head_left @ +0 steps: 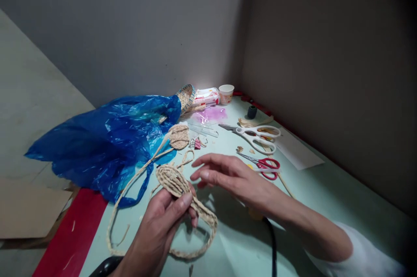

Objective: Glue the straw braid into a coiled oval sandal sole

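Note:
My left hand (167,216) is closed round a coiled piece of braided straw (174,180), thumb on top. From it a braided length loops down to the right and back below the hand. My right hand (228,172) hovers just right of the coil, its fingers spread and slightly curved, holding nothing. Behind the coil lies a woven straw piece (179,136) with long straw strands running from it to the left and down. A pink binder clip (197,143) sits beside that piece.
A blue plastic bag (124,138) covers the left side. White-handled scissors (257,133), red-handled scissors (269,167) and white paper (299,151) lie at right. A paper cup (226,93) and small basket (186,98) stand at the back. A black cable (273,242) runs in front.

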### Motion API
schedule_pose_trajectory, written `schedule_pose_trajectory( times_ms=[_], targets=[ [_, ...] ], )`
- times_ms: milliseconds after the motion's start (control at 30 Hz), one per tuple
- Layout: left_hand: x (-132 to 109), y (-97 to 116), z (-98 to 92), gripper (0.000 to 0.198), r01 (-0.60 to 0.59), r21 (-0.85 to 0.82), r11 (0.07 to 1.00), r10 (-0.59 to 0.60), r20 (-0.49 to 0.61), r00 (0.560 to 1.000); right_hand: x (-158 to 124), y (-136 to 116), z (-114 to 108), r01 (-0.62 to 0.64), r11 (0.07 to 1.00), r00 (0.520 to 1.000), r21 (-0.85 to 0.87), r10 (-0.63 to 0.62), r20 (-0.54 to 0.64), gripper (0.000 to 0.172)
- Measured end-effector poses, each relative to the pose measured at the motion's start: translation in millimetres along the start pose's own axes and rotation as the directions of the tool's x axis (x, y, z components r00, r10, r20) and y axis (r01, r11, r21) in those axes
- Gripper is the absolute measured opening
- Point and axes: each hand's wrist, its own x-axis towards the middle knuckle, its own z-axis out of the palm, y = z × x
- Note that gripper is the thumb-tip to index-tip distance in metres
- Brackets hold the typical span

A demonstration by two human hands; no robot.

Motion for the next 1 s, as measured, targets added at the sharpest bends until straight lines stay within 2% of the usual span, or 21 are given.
schedule_pose_trajectory(
  times_ms=[100,233,333,433,500,667,800,900,1000],
  targets=[
    [2,0,-2.5,0.020,-0.037,-0.101,0.994,0.036,-0.009,0.999,-8,8,10,0.000,0.999,0.999,-0.039,0.002,0.048,0.022],
    [5,-1,-6.6,0.016,-0.043,-0.145,0.988,0.042,-0.015,0.999,-15,16,22,0.071,0.992,0.997,-0.102,-0.071,0.001,0.022],
    [6,1,-8.5,0.020,-0.043,-0.157,0.987,0.037,-0.042,0.998,-15,19,23,0.079,0.990,0.996,-0.117,-0.084,-0.037,0.020],
    [5,5,-11.2,0.031,-0.025,-0.154,0.988,0.014,-0.074,0.997,-12,21,18,0.035,0.996,0.998,-0.076,-0.038,-0.040,0.016],
    [4,10,-13.6,0.036,-0.013,-0.118,0.993,0.006,-0.064,0.998,-10,21,15,0.005,0.997,0.999,-0.074,-0.008,-0.040,0.014],
    [5,23,-20.3,0.023,0.017,0.010,1.000,-0.017,0.018,1.000,-8,20,9,-0.015,0.988,0.999,-0.156,0.008,-0.048,0.012],
    [8,32,-25.5,0.031,0.036,0.059,0.998,-0.039,0.047,0.998,-8,19,8,-0.022,0.976,0.999,-0.215,0.012,-0.048,0.012],
    [12,35,-28.3,0.040,0.018,0.145,0.989,-0.025,0.045,0.999,-9,19,8,0.016,0.964,0.999,-0.267,-0.024,-0.027,0.009],
    [16,35,-31.3,0.035,-0.002,0.272,0.962,-0.011,0.044,0.999,-9,19,7,0.060,0.952,0.998,-0.301,-0.060,0.009,0.009]
  ],
)
